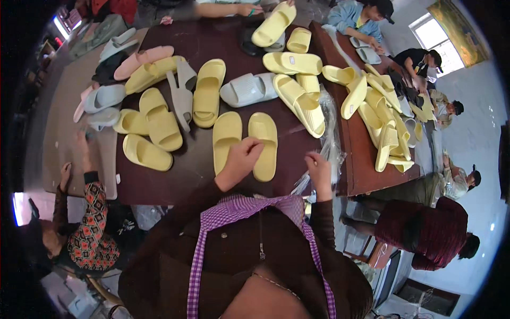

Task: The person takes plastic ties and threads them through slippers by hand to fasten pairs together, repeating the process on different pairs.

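Observation:
A pair of yellow slide sandals lies side by side in front of me, a left slide (227, 133) and a right slide (264, 130), toes away from me. My left hand (243, 161) hovers over their near ends with its fingers curled closed. To the right, my right hand (319, 169) is closed in a pinch beside a bundle of clear plastic bags (330, 127). Anything small inside either hand is hidden from view.
More yellow slides (160, 119) and a light grey slide (248, 89) lie around the dark table (186, 183). A heap of yellow slides (385, 114) covers the table on the right. Other people work at the far, left and right sides.

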